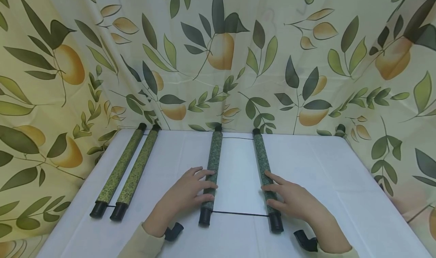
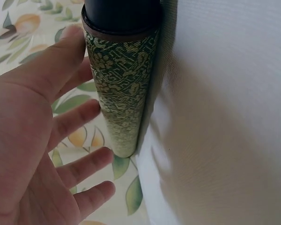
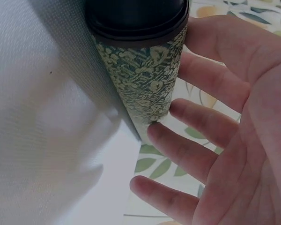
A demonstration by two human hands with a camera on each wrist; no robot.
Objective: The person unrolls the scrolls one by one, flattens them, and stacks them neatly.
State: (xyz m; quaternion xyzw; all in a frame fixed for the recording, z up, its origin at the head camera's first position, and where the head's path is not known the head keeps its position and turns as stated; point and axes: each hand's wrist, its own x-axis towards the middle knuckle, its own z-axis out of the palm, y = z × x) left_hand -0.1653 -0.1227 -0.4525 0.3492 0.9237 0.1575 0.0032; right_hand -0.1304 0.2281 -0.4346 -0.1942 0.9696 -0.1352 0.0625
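Observation:
Two long dark green brocade-covered rods with black end caps lie on the table in the head view, apart and nearly parallel. Thin black cords [image 1: 240, 213] run between them near both ends. My left hand [image 1: 184, 193] rests its spread fingers on the near half of the left rod [image 1: 214, 152]. On the right rod [image 1: 261, 152] lie the fingertips of my right hand [image 1: 294, 199]. In the left wrist view the thumb [image 2: 68, 51] is at the rod beside its black cap [image 2: 124, 14]. The right wrist view shows extended fingers [image 3: 182, 150] along the patterned rod [image 3: 140, 75].
To the left lie two yellow-green brocade rods, an outer one [image 1: 120, 165] and an inner one [image 1: 139, 169], close together with a black cord between them. The white-covered table [image 1: 340, 197] meets a fruit-and-leaf patterned curtain [image 1: 265, 61] at the back. Black wrist mounts [image 1: 174, 231] show below both hands.

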